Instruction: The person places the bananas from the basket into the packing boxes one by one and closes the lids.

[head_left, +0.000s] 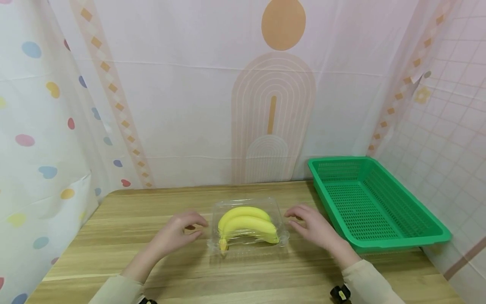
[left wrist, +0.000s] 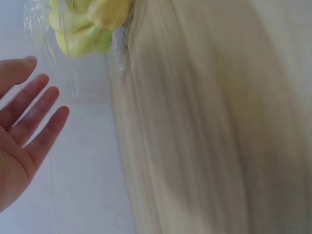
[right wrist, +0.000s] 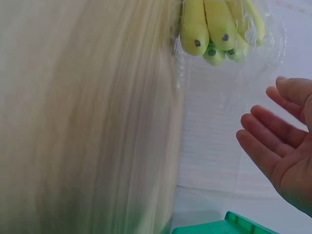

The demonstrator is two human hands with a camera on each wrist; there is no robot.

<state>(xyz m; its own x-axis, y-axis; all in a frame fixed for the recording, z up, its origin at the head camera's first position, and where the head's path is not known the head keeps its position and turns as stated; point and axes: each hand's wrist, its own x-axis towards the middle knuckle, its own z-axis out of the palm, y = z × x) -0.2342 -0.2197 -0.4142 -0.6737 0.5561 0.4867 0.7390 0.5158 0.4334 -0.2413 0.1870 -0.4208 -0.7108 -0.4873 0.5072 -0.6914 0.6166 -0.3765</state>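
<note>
Yellow bananas [head_left: 248, 223] lie inside a clear plastic clamshell box [head_left: 275, 207] at the middle of the table. To the left of the box hovers my left hand [head_left: 178, 230], fingers loosely bent, with a small gap to the plastic. On the other side my right hand [head_left: 313, 226] is just off the box's right edge, thumb and fingers apart. Both wrist views show the hands holding nothing: the left hand [left wrist: 24, 122] and the right hand [right wrist: 282, 136] each face the box with relaxed fingers. Dark banana tips [right wrist: 225, 37] show through the plastic in the right wrist view.
A green plastic basket [head_left: 383, 245] with slotted sides stands at the table's right, close to my right forearm. The wooden table [head_left: 125, 219] reaches back to a patterned cloth curtain [head_left: 190, 126], with more cloth hanging at both sides.
</note>
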